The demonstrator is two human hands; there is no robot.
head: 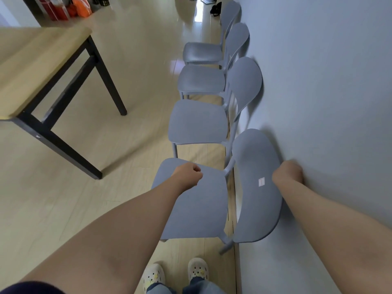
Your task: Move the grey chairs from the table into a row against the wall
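Several grey plastic chairs stand in a row along the pale wall (328, 81) on the right, backs to it. The nearest grey chair (203, 209) is right in front of me. My left hand (187, 174) is closed on the front edge of its seat. My right hand (288, 172) is closed over the top of its backrest, next to the wall. Beyond it stand a second chair (198, 122), a third chair (201, 78) and a fourth chair (202, 52).
A wooden table (31, 66) with black metal legs stands to the left, across a strip of light wood floor. Red and orange bags (70, 7) sit at the far end of the room. My feet in white clogs (176, 272) are just behind the nearest chair.
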